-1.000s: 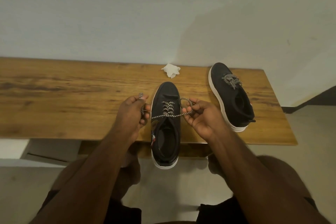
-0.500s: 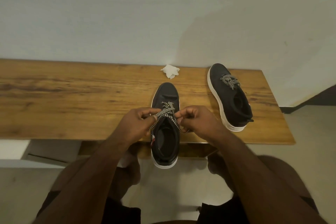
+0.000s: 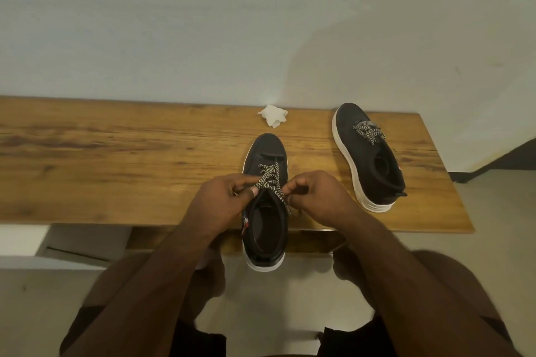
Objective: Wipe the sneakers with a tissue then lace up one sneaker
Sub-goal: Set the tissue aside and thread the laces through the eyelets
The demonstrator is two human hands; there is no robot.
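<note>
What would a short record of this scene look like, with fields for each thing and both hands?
surface: long wooden bench against a pale wall
near shoe: black white-soled sneaker, heel overhanging the bench edge
lace: black-and-white checked shoelace, pinched by both hands
left hand: gripping the lace
right hand: gripping the lace
far shoe: second black sneaker, laced, untouched
tissue: crumpled white tissue near the wall
</note>
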